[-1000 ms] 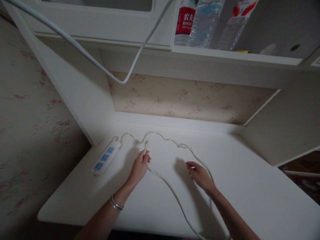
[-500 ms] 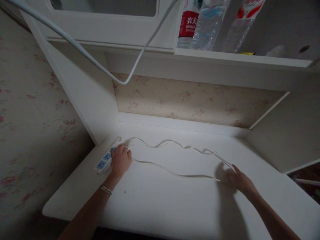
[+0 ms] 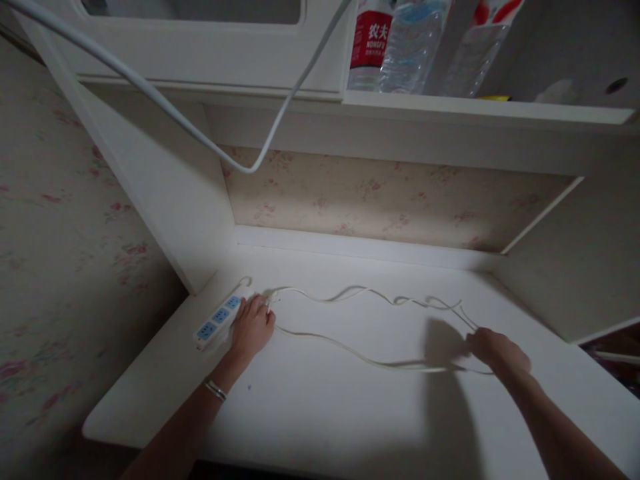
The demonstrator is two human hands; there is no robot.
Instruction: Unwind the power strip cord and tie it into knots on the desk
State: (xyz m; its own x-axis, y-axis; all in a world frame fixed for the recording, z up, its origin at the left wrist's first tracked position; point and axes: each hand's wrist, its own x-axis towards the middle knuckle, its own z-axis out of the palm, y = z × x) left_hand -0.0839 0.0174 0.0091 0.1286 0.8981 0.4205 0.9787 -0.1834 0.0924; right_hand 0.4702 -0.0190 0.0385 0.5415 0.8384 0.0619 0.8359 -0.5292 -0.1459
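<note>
A white power strip (image 3: 216, 316) with blue sockets lies at the left of the white desk (image 3: 320, 413). My left hand (image 3: 253, 326) rests beside its near end, fingers curled over the plug end of a thin white cord (image 3: 345, 345); the plug itself is hidden. The cord runs in loose waves across the desk to the right. My right hand (image 3: 495, 349) is closed around the cord at the right, where it doubles back in a loop.
A thick white cable (image 3: 200, 133) hangs in a loop in front of the upper cabinet. Water bottles (image 3: 395, 43) stand on the shelf above. Floral wallpaper covers the back wall and the left wall. White side panels close in the desk on both sides.
My left hand carried the cord's end leftward to the power strip. My right hand moved far to the right and closed on the cord, drawing it out across the desk.
</note>
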